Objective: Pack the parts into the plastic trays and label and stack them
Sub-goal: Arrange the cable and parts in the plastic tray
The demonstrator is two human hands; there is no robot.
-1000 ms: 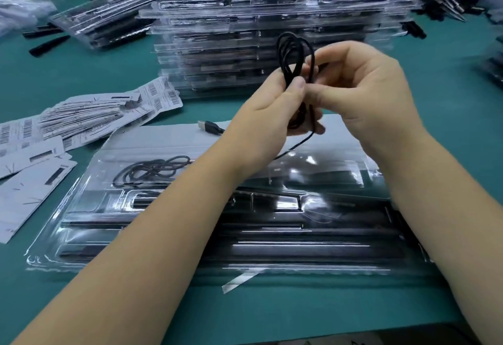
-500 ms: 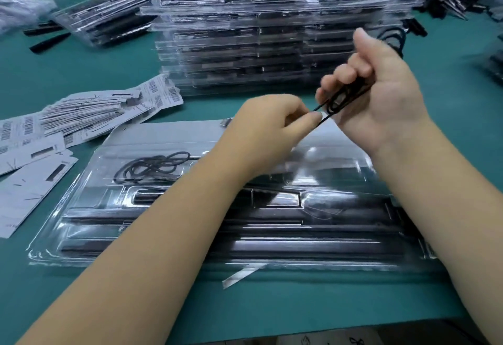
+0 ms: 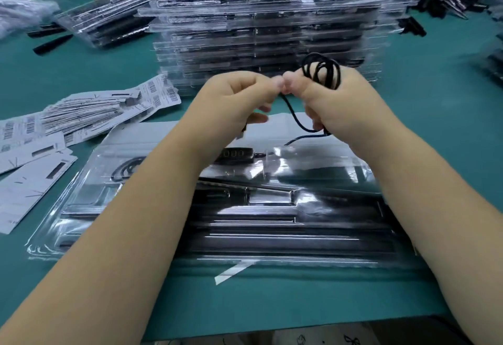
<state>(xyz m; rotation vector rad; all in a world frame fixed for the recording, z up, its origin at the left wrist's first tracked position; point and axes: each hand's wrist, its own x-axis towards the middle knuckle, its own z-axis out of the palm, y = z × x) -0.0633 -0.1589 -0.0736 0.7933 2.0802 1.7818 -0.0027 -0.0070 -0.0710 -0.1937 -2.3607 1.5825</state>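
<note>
The right hand [image 3: 340, 100] is closed around a coil of black cable [image 3: 322, 71], its loops standing upright above the knuckles, while the left hand [image 3: 239, 97] pinches the loose strand beside the right thumb. That strand droops and runs toward the open tray [image 3: 81, 189] lying long side left to right on the worktop [image 3: 435, 116]. Half a second ago the hands were apart, the coil tilted right; now they meet. Labels [image 3: 89, 113] lie left, stacked trays [image 3: 258, 32] behind
</note>
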